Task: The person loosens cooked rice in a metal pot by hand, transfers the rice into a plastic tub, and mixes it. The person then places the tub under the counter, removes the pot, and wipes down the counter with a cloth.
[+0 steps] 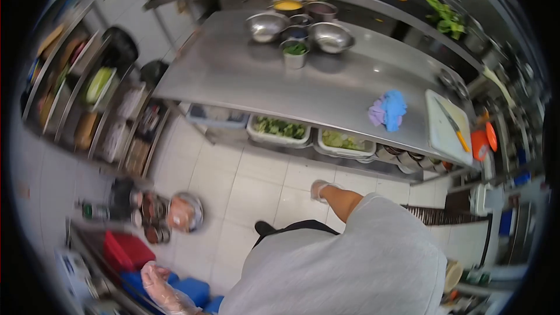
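Observation:
My left hand (pixel 160 287), in a clear plastic glove, is at the lower left beside a red bin (pixel 125 251) and blue containers (pixel 191 291). Its fingers are loosely bent and apart from the thumb, and I see nothing in them. My right hand (pixel 322 191), also in a clear glove, hangs over the tiled floor in front of the steel table (pixel 233 76). Its fingers are mostly turned away from view. The nearest thing to it is a white tub of pale green cut vegetables (pixel 344 142) on the lower shelf.
Steel bowls (pixel 331 38) and a pot of chopped greens (pixel 294 52) stand on the table. Blue and purple cloths or gloves (pixel 391 109) lie near a white cutting board (pixel 440 116) with an orange-handled knife (pixel 455 127). Containers (pixel 154 210) sit on the floor by a shelf rack (pixel 87 105).

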Tool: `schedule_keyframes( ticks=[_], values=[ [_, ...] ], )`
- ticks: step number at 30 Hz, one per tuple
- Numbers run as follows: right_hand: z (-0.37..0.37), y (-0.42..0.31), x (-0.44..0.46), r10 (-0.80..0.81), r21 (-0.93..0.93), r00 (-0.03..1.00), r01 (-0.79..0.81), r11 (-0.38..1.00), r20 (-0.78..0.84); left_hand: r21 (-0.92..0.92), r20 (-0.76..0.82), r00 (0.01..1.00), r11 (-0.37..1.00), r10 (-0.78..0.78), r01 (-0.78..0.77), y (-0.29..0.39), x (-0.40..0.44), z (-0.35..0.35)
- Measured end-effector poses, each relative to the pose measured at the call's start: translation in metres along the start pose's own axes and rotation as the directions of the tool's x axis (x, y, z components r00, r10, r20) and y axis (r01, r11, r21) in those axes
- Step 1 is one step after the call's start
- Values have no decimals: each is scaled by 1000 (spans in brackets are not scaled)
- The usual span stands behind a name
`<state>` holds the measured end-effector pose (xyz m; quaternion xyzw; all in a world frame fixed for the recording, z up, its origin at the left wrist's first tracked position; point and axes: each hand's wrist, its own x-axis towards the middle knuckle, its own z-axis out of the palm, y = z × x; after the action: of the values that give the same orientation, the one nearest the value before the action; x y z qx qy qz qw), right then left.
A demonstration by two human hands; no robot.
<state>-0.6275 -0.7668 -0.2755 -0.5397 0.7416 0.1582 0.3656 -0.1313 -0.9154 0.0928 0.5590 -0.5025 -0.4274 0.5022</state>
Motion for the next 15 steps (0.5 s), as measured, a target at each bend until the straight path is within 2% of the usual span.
schedule_keyframes(
  ticks=[2,3,4,5,6,8,10,13,15],
  values=[
    [-4,4,8,14,51,1000,-15,999,23,78,171,978,991,-117,105,-7,70,46],
    [-1,7,7,31,90,999,-34,995,34,82,305,947,993,-104,82,-17,104,73],
    [4,7,6,147,226,988,-133,965,-44,85,441,893,994,-94,63,-32,135,102],
    [6,8,8,277,356,955,-223,907,-108,109,553,819,988,-152,110,-49,171,128],
    [3,8,10,404,476,901,-290,830,-155,137,631,759,986,-158,92,-53,195,166],
    [-27,-4,-8,492,547,868,-379,747,-71,193,735,656,980,-170,38,-52,232,226],
    [-29,-11,7,499,537,865,-446,716,53,168,818,565,984,-110,-51,-44,259,275],
    [3,1,51,493,464,869,-419,780,-44,156,873,480,982,-86,-107,-25,293,344],
    [19,-2,101,359,425,926,-372,825,114,97,920,388,993,-64,-65,-22,319,362]
  ],
)
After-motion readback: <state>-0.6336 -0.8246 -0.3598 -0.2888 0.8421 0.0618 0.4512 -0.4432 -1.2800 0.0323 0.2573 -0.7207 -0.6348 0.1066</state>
